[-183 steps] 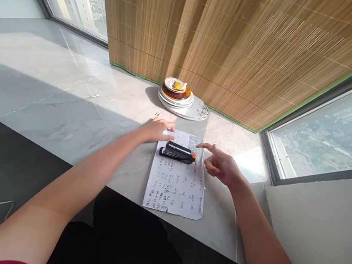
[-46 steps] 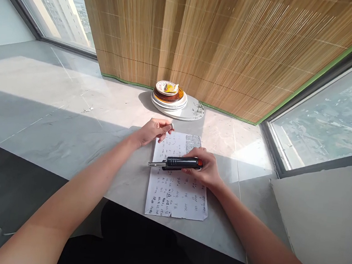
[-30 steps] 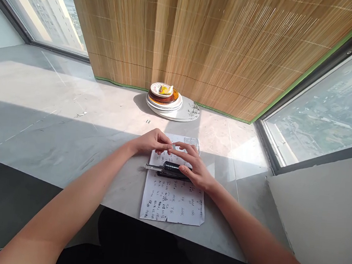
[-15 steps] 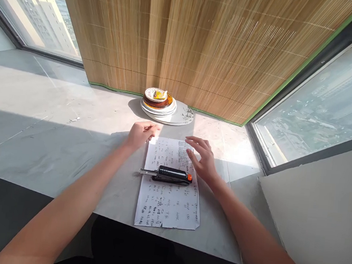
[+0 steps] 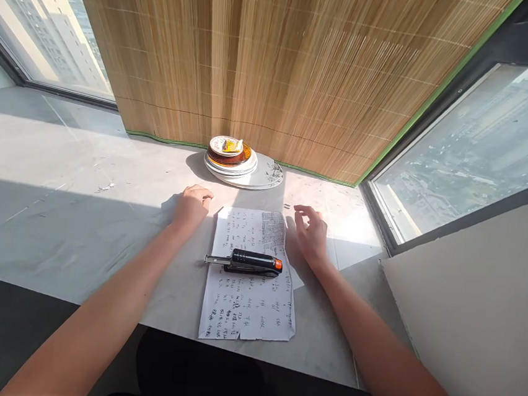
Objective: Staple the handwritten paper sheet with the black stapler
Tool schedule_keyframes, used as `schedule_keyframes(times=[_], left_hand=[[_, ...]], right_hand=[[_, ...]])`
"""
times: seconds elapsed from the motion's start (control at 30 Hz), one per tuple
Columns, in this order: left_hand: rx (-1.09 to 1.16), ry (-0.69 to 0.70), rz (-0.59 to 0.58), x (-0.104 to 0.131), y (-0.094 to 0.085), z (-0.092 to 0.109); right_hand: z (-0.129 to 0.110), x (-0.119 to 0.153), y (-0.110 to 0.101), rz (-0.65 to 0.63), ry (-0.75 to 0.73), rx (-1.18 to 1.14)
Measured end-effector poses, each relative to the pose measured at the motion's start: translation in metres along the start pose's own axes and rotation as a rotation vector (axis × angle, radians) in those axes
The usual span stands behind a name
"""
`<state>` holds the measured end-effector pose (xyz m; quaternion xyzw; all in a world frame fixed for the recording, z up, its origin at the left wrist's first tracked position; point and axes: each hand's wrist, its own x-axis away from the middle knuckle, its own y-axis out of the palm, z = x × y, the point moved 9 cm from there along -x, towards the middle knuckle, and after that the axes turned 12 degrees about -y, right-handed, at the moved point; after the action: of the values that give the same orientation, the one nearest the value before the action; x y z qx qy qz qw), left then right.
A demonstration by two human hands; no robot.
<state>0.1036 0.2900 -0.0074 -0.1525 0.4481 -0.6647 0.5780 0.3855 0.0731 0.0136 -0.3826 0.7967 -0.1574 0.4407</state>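
Note:
White sheets of paper (image 5: 253,309) with handwriting lie on the grey marble-like ledge. Across their middle rests a black stapler (image 5: 253,262) with an orange end, its metal tray sticking out to the left. My left hand (image 5: 192,208) is just beyond the upper left corner of the paper, fingers curled and partly hidden. To the right of the paper's top is my right hand (image 5: 310,230), its fingers bent and apart with nothing between them. Two tiny dark bits (image 5: 287,206) lie on the ledge by its fingertips.
Stacked plates (image 5: 230,163) with a small yellow packet (image 5: 232,146) on top stand at the back, before a bamboo blind (image 5: 258,60). White scraps (image 5: 106,188) lie at the left. Windows flank the ledge (image 5: 101,238).
My hands have moved apart: the left one leftward off the paper's top edge, the right one off its right side. The stapler stays on the paper. The view has shifted slightly.

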Motion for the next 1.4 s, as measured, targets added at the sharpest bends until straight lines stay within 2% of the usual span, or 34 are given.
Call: schedule_keyframes(times=[0.07,0.1,0.13,0.23,0.3,0.33,0.4,0.5,0.57,0.63,0.7,0.77,0.9,1.03,1.13,1.3,1.4], left_hand=[[-0.011,-0.005,-0.01,0.001,-0.001,0.003],[-0.022,-0.011,-0.01,0.001,-0.001,0.003],[-0.032,-0.015,-0.01,0.002,-0.002,0.004],[-0.034,-0.001,-0.015,0.003,-0.001,0.007],[-0.016,0.014,-0.028,0.003,0.0,0.008],[-0.006,0.013,-0.034,0.002,0.001,0.007],[0.012,0.009,-0.044,0.0,0.004,0.006],[0.028,0.02,-0.064,-0.004,0.01,0.006],[0.023,0.013,-0.07,-0.005,0.013,0.005],[0.006,-0.015,-0.079,-0.005,0.015,0.002],[-0.008,-0.049,-0.093,-0.005,0.015,0.0],[0.007,-0.076,-0.091,-0.004,0.012,-0.001],[0.154,-0.054,-0.079,0.002,-0.002,0.016],[0.477,0.07,-0.223,0.017,-0.005,0.051],[0.598,0.209,-0.318,0.029,-0.006,0.075],[0.627,0.306,-0.355,0.037,-0.01,0.087],[0.616,0.359,-0.433,0.044,-0.01,0.094]], right_hand=[[-0.021,0.002,-0.008,0.078,-0.089,-0.136],[-0.037,0.004,-0.006,0.044,-0.171,-0.236],[-0.056,0.008,-0.001,-0.034,-0.266,-0.352],[-0.111,0.035,0.02,-0.382,-0.525,-0.607],[-0.13,0.054,0.033,-0.552,-0.631,-0.579],[-0.133,0.06,0.037,-0.583,-0.659,-0.525],[-0.134,0.065,0.041,-0.552,-0.704,-0.432],[-0.127,0.06,0.032,-0.334,-0.723,-0.399],[-0.116,0.051,0.021,-0.161,-0.65,-0.37],[-0.102,0.043,0.016,-0.063,-0.527,-0.319],[-0.093,0.038,0.018,-0.066,-0.43,-0.281],[-0.087,0.036,0.025,-0.123,-0.367,-0.255],[-0.084,0.036,0.037,-0.247,-0.301,-0.24],[-0.082,0.035,0.041,-0.28,-0.266,-0.275],[-0.08,0.033,0.04,-0.274,-0.253,-0.282],[-0.078,0.033,0.042,-0.289,-0.25,-0.277],[-0.079,0.033,0.041,-0.277,-0.256,-0.284]])
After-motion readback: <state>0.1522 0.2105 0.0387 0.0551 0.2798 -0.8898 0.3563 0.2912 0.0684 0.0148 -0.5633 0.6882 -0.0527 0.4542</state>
